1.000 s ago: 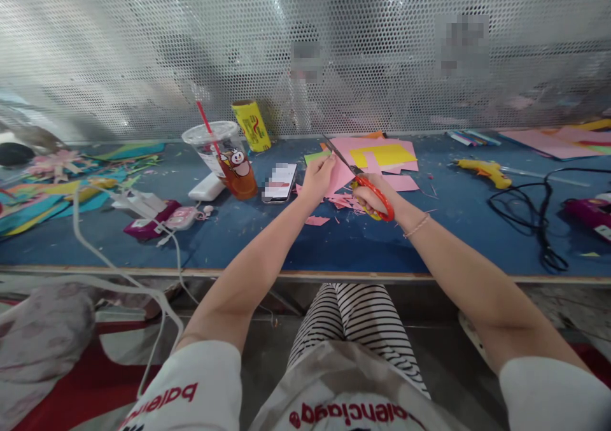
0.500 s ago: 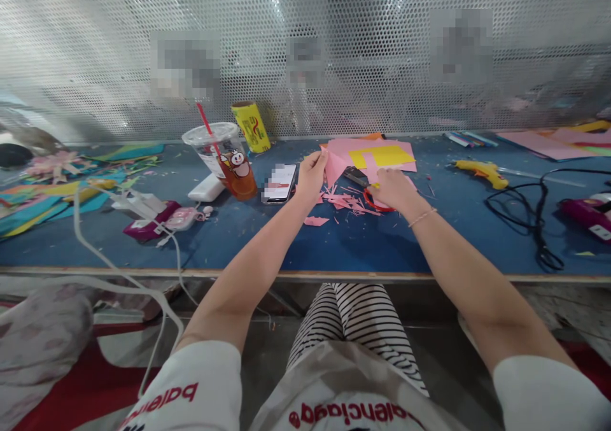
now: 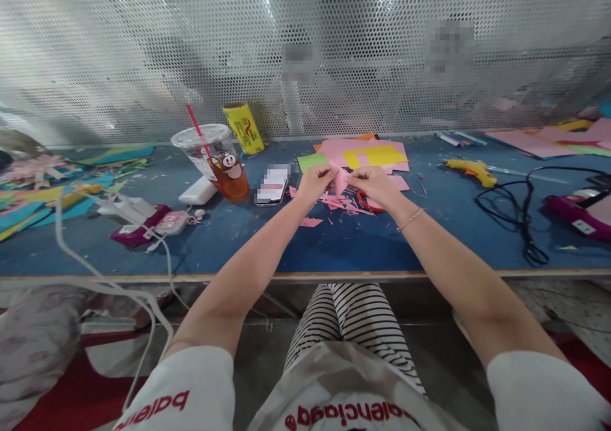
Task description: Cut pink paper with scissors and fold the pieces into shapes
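A small piece of pink paper (image 3: 340, 181) is pinched between my two hands above the blue table. My left hand (image 3: 315, 184) grips its left side with thumb and fingers together. On the other side my right hand (image 3: 371, 184) pinches its right edge. Beneath them lie several pink paper scraps (image 3: 346, 203). Red-handled scissors (image 3: 370, 203) rest partly hidden under my right hand. Behind my hands are pink sheets (image 3: 331, 149), a yellow sheet (image 3: 377, 157) and a green piece of paper (image 3: 312, 162).
Left of my hands stand a phone (image 3: 272, 186), a plastic cup of brown drink (image 3: 224, 170) and a yellow roll (image 3: 244, 128). A yellow glue gun (image 3: 472, 171) and black cable (image 3: 527, 218) lie right. Perforated metal (image 3: 353, 100) rises behind the table.
My right hand has let go of the scissors and moved up and left to the pink paper. The left hand has shifted slightly, uncovering green paper behind it.
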Tool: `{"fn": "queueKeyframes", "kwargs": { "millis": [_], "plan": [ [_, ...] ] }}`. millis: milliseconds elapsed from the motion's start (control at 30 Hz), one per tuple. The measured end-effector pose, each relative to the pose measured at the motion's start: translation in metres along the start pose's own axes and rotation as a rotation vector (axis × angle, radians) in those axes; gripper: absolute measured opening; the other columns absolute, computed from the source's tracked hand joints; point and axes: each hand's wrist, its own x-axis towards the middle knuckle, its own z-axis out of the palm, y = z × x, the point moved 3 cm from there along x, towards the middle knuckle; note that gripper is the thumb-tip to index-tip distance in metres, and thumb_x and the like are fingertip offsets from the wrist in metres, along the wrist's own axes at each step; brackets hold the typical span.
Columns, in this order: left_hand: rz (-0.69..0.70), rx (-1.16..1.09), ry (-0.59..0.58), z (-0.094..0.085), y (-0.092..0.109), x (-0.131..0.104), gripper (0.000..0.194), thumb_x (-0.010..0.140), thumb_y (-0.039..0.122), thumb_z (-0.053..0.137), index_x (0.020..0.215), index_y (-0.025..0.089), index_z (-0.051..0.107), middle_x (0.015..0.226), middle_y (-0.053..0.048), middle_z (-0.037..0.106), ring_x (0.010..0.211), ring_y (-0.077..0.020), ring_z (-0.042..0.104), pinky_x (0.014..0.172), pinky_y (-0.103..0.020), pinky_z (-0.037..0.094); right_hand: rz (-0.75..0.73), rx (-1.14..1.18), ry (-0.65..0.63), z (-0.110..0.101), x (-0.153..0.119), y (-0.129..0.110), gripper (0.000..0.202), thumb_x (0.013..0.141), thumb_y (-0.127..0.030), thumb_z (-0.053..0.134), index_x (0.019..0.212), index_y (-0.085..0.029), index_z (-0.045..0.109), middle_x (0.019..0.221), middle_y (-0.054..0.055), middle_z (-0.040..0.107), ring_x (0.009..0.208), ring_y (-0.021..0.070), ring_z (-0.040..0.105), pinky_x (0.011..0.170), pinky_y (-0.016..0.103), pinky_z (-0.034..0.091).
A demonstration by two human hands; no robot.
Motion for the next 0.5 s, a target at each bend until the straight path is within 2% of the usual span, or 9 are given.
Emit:
{"fn": "queueKeyframes", "kwargs": {
  "millis": [100, 167, 267, 333, 433, 500],
  "plan": [
    [-0.096, -0.116, -0.032, 0.005, -0.003, -0.002, 0.023, 0.072, 0.037, 0.063, 0.074, 0.014, 0.060, 0.065, 0.001, 0.059, 0.059, -0.0086, 0.055, 0.061, -0.024, 0.048, 0.020, -0.051, 0.040, -0.001, 0.000, 0.000, 0.029, 0.068, -0.043, 0.063, 0.064, -0.014, 0.060, 0.057, -0.002, 0.049, 0.053, 0.0078, 0.039, 0.054, 0.025, 0.031],
    [-0.137, -0.193, -0.061, 0.009, -0.001, -0.004, 0.026, 0.073, 0.040, 0.061, 0.072, 0.014, 0.058, 0.064, 0.000, 0.059, 0.060, -0.0101, 0.056, 0.063, -0.027, 0.050, 0.012, -0.087, 0.062, -0.001, 0.001, -0.001, 0.028, 0.066, -0.041, 0.065, 0.059, -0.015, 0.056, 0.055, -0.003, 0.047, 0.053, 0.0074, 0.038, 0.053, 0.024, 0.029],
    [-0.136, -0.246, -0.095, 0.013, 0.006, -0.008, 0.031, 0.073, 0.045, 0.060, 0.069, 0.014, 0.056, 0.063, 0.000, 0.057, 0.059, -0.0099, 0.056, 0.061, -0.027, 0.050, -0.004, -0.135, 0.079, 0.000, 0.000, -0.003, 0.030, 0.064, -0.039, 0.067, 0.056, -0.017, 0.048, 0.053, -0.005, 0.042, 0.052, 0.0071, 0.035, 0.052, 0.024, 0.028],
    [-0.107, -0.234, -0.139, 0.015, 0.009, -0.010, 0.028, 0.070, 0.041, 0.064, 0.072, 0.014, 0.058, 0.066, 0.000, 0.058, 0.060, -0.0089, 0.056, 0.062, -0.026, 0.050, 0.002, -0.132, 0.074, 0.000, 0.000, -0.003, 0.032, 0.061, -0.039, 0.069, 0.055, -0.018, 0.045, 0.053, -0.006, 0.040, 0.052, 0.0071, 0.036, 0.051, 0.024, 0.028],
    [-0.096, -0.225, -0.182, 0.015, 0.010, -0.011, 0.020, 0.067, 0.029, 0.068, 0.078, 0.013, 0.061, 0.068, 0.000, 0.059, 0.059, -0.0084, 0.056, 0.062, -0.026, 0.050, 0.034, 0.026, 0.035, 0.002, 0.000, 0.000, 0.034, 0.058, -0.036, 0.071, 0.058, -0.018, 0.042, 0.054, -0.007, 0.038, 0.052, 0.0071, 0.039, 0.051, 0.023, 0.034],
    [-0.125, -0.252, -0.130, 0.013, 0.008, -0.010, 0.017, 0.065, 0.021, 0.067, 0.079, 0.013, 0.062, 0.067, 0.000, 0.060, 0.058, -0.0091, 0.057, 0.062, -0.027, 0.050, 0.069, 0.188, 0.025, 0.002, 0.001, 0.004, 0.034, 0.057, -0.033, 0.071, 0.061, -0.019, 0.041, 0.058, -0.007, 0.039, 0.053, 0.0069, 0.042, 0.053, 0.024, 0.040]
  ]
}}
